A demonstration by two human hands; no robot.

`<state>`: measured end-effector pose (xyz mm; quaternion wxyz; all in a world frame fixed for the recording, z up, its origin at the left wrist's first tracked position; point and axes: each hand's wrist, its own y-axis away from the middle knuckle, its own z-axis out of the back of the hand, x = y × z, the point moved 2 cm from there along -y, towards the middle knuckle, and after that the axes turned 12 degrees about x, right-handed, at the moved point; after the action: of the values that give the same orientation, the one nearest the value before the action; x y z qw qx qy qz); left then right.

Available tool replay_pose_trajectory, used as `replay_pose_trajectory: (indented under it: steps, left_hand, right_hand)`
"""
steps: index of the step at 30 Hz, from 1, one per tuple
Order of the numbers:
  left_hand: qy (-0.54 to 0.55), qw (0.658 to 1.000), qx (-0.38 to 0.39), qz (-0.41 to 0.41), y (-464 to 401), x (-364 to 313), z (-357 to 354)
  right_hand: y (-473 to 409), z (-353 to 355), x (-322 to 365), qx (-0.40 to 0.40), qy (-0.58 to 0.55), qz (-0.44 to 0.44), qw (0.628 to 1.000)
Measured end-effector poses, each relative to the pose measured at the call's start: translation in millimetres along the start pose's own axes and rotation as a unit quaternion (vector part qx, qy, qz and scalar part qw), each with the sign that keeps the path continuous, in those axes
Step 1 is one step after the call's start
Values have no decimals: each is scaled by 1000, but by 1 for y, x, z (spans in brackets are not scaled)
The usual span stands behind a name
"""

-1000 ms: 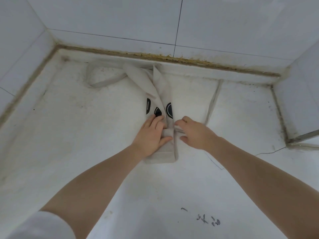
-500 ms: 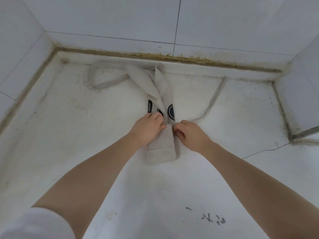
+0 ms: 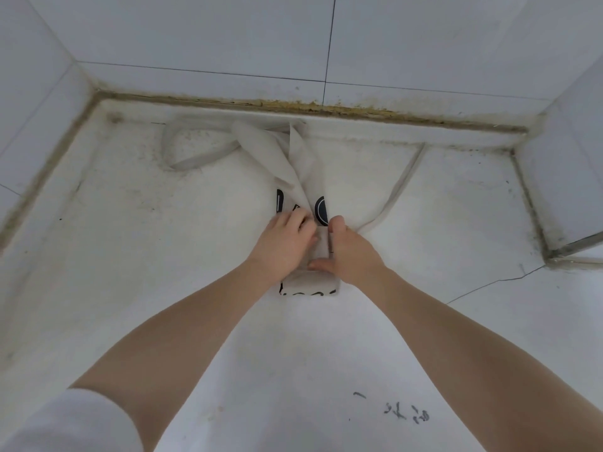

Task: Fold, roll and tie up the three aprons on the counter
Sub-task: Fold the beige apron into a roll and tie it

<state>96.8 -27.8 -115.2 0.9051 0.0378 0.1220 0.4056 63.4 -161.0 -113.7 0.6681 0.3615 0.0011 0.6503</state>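
Sleeve [image 3: 65,422] bottom left, white, on the left arm. Loop strap [image 3: 195,159] lies slack at the back left of the worktop [image 3: 130,256], same spot as a second ago.

Apron [image 3: 306,177] sits mid-worktop, folded into a narrow strip running back toward the wall. Left hand [image 3: 284,243] lies on the near end, fingers curled over the cloth, grip closed on it. Right hand [image 3: 350,252] is just beside it, thumb and fingers pinching the same end, grip also closed on the apron.

Change over the last second: both hands have crept up the strip, the near end has turned over once more, and the bundle under the palms is thicker, with black print now showing on its near edge. Tie strap [image 3: 396,194] on the right has been dragged from straight into a curve toward the hands. Reads as rolling under way, tying not started. Only one apron in view.

Writing: black print on the apron, partly hidden, possibly an "O"; not readable. Dark scribbles [image 3: 406,412] on the near worktop, illegible.
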Motion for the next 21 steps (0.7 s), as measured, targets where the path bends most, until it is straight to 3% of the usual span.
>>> replay_pose_trajectory:
  steps: [2,4,7,13,18,21]
  left_hand:
    - [-36,997,0,-65,13,-3,-9]
    - [-64,992,59,-91,26,-4,-21]
    - [-82,987,127,-59,37,-4,-28]
    - [12,993,115,4,32,-6,-36]
    - [-46,986,156,19,29,-14,-29]
    - [-53,988,147,16,29,-13,-27]
  right_hand:
    - [-1,-3,0,-13,16,10,1000]
    - [0,-2,1,-15,5,22,1000]
    - [3,2,-2,2,-11,50,999]
    - [17,10,-17,20,-10,47,999]
    - [19,13,-16,32,220,29,975]
    - [21,14,-12,23,265,65,962]
